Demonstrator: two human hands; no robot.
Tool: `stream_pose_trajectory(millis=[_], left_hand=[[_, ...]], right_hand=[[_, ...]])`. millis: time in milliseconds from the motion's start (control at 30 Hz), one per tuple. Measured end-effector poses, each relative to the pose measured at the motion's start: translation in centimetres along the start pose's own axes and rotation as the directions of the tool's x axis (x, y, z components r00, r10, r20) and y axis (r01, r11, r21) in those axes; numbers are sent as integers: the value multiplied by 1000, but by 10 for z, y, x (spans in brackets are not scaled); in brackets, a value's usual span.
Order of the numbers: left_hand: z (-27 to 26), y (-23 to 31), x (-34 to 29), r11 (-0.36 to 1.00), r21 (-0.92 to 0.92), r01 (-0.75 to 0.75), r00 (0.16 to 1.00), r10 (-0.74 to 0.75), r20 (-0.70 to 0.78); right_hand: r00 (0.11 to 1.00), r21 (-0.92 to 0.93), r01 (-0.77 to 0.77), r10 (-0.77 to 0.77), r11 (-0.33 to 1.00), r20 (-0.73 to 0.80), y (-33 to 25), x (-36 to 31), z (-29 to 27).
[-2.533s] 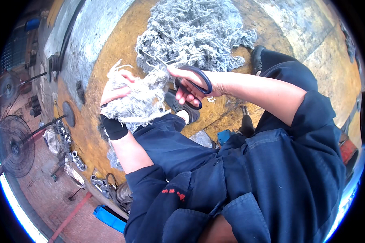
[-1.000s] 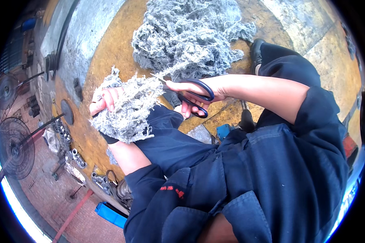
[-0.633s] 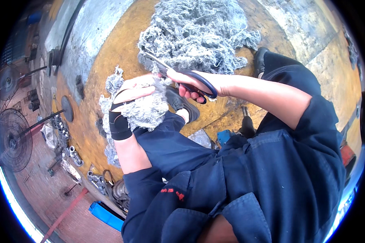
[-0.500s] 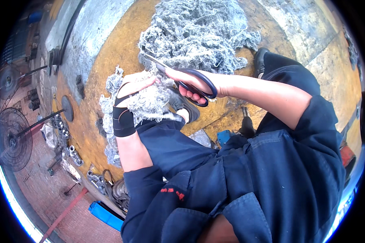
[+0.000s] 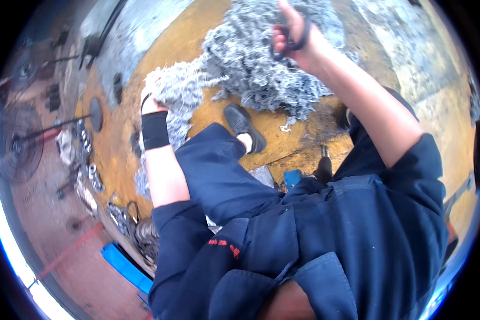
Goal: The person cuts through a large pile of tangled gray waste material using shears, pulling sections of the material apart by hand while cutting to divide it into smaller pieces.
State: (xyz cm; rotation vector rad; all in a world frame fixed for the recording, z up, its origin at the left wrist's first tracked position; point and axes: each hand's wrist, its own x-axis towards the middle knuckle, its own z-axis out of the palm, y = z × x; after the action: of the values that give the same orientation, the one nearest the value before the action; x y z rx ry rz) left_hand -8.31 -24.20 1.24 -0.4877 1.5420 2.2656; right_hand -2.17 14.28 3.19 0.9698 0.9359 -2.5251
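Observation:
A big heap of tangled grey yarn waste [image 5: 266, 69] lies on the stained yellowish floor ahead of me. My left hand [image 5: 148, 97], with a black wrist wrap [image 5: 156, 129], is closed on a clump of the same yarn [image 5: 178, 88]; the clump covers most of its fingers. My right hand [image 5: 298, 40] is raised over the far part of the heap. Its fingers are in the dark handle loops of scissors [image 5: 306, 29], whose blades do not show clearly.
My shoe [image 5: 242, 125] stands between the clump and the heap. A small blue object [image 5: 292, 178] lies near my legs. Metal parts [image 5: 93, 176] line the floor's left edge, with a round fan [image 5: 18, 141] and a blue box [image 5: 125, 266] further left.
My right hand has swung up and away with the scissors, from beside the left hand to above the heap. The left hand has moved slightly left and away with its clump.

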Motion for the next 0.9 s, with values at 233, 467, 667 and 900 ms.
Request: stream_pose_trajectory(millis=[233,467,667,900], left_hand=[[-131,135,-57,950,176,-258,939,290,-187],[-217,176,-144,910,400,107,520,292,-803],[-227,148,-130,959,284,2,466,251,-848],[-78,71,-24,825,558,84,885,196,-422]], right_hand=[[983,-167,166,-150,972,104,-3,-31,-3],[983,-99,171,-163,980,88,-13,-30,-12],[954,-62,228,-211,972,213,-30,-28,-23],[905,170,417,-426,893,16,-63,-27,-24]])
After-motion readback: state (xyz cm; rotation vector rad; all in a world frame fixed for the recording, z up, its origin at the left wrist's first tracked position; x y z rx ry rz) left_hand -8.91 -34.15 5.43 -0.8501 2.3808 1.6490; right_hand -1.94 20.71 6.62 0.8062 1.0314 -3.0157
